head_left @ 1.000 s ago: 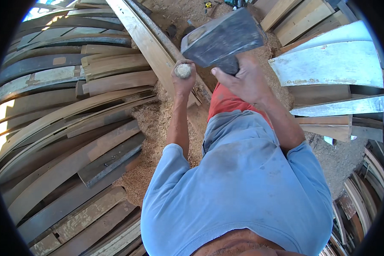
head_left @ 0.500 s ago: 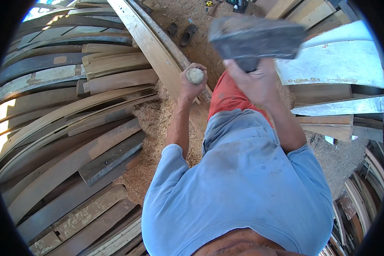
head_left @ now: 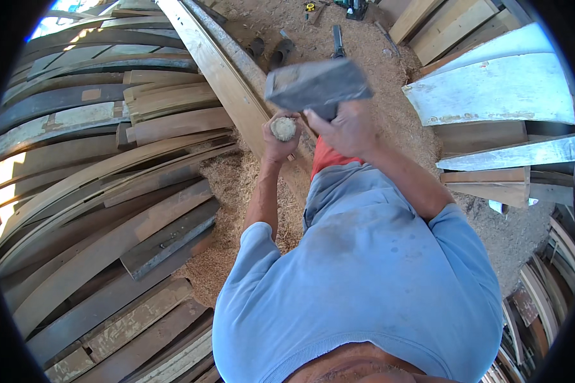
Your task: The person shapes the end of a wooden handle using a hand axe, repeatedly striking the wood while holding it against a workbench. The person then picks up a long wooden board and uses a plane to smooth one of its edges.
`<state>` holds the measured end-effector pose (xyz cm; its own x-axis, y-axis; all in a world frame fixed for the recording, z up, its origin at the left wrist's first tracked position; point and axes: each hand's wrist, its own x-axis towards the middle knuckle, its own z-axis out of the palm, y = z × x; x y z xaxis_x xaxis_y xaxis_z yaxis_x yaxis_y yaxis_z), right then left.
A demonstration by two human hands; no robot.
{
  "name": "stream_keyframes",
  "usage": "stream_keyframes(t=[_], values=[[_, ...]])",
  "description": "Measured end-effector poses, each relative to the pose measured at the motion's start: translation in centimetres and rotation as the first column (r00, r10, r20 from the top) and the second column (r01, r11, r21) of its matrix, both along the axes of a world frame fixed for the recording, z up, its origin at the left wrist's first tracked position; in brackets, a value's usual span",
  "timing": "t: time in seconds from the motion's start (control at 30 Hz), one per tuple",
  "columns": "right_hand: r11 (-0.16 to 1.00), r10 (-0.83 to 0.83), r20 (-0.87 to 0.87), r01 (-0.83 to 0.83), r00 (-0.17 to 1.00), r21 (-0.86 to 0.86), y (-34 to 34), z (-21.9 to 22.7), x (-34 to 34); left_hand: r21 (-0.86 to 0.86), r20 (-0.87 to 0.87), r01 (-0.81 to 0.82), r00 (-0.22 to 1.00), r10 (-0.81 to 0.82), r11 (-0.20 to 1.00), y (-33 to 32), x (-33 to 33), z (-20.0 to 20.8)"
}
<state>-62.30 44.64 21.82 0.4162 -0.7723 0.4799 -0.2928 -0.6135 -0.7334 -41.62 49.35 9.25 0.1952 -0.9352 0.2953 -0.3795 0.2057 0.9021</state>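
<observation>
Mallet (head_left: 318, 84), slightly blurred, is hovering near a round-topped handle (head_left: 283, 129); the right hand (head_left: 351, 131) is gripping the mallet, the left hand (head_left: 280, 148) clasping the handle just below its top. With the mallet sitting aslant, an off-centre blow could be glancing onto the left hand.

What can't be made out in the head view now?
In the head view:
Mallet: surface detail, blurred; handle mostly hidden by the right hand.
Round-ended tool: lower part, hidden by the left hand.
Long pale board: far end, cut off by the top edge.
</observation>
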Motion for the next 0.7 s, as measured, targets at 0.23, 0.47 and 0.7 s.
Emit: stream_keyframes(t=[0.23, 0.47, 0.7], values=[[0.97, 0.138, -0.439, -0.031, 0.888, 0.242, 0.5, -0.1, 0.4, -0.023, -0.069, -0.08, 0.995, 0.078, 0.997, 1.1, 1.5, -0.3], [0.878, 0.123, -0.075, -0.073, 0.989, 0.474, 1.1, 3.9, 0.2, 0.074, -0.034, -0.368, 0.928, 0.371, 0.927, -1.9, 2.9, 0.2], [0.88, 0.01, 0.048, -0.032, 0.999, 0.475, 0.1, 4.6, -2.9, 0.155, 0.193, -0.691, 0.722, 0.664, 0.706, 3.5, 11.9, -2.1]])
